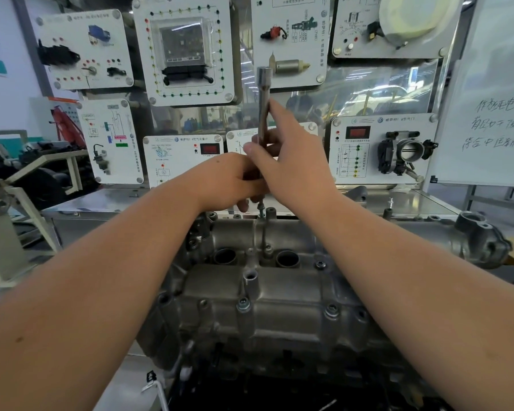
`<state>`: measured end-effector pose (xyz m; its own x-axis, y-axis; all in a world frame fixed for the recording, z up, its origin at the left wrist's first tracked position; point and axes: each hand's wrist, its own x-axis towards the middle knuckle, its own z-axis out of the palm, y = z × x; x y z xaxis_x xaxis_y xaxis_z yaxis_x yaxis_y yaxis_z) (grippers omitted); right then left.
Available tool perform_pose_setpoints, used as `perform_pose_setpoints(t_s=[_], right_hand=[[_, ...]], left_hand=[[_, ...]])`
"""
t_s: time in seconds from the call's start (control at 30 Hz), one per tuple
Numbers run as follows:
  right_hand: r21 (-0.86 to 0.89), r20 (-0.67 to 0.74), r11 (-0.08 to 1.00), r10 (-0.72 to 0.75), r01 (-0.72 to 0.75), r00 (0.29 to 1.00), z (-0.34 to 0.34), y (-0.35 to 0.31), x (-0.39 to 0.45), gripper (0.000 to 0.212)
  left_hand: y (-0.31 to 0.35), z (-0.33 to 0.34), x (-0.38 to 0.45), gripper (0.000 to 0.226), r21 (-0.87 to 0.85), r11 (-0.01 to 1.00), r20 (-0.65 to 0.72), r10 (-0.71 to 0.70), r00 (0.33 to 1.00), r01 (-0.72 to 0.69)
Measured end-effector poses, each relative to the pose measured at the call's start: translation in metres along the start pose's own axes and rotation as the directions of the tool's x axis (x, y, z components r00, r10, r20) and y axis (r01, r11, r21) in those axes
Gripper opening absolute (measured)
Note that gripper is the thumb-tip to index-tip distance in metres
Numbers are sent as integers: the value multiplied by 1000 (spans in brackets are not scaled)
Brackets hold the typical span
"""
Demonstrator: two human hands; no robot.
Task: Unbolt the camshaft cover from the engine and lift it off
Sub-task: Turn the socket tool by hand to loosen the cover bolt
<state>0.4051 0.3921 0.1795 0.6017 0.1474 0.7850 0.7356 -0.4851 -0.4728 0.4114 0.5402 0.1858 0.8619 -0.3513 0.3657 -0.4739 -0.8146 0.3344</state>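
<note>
Clasping a long upright steel socket extension (263, 108) over a far-edge bolt (261, 207) at twelve o'clock, right hand (291, 161) and left hand (229, 182) both close around it, while the grey cast-aluminium camshaft cover (279, 292), centre-frame, looks heavy, rigid, best lifted by its ends

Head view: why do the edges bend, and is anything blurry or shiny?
Head view: the wide-angle lens bows the whiteboard and panels near the edges; the arms close to the camera look oversized and soft; glare streaks the clear sheet behind; the cover is sharp and evenly lit.
</note>
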Motion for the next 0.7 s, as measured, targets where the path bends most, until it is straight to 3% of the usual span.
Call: perform_pose_setpoints(t_s=[0.23,0.47,0.63,0.7], right_hand=[[-27,11,1000,9,-9,1000,0,2,4,38],[-12,7,1000,10,-10,1000,0,0,1,48],[-63,3,998,-24,25,1000,2,1,2,23],[-56,13,998,2,-1,1000,1,1,4,27]], left_hand=[[-1,2,1,10,-47,999,18,-7,1000,8],[-1,0,0,14,-20,1000,6,1,1000,-1],[-1,1,-1,12,-72,997,9,-4,1000,4],[0,2,-1,16,-76,997,18,-10,1000,11]])
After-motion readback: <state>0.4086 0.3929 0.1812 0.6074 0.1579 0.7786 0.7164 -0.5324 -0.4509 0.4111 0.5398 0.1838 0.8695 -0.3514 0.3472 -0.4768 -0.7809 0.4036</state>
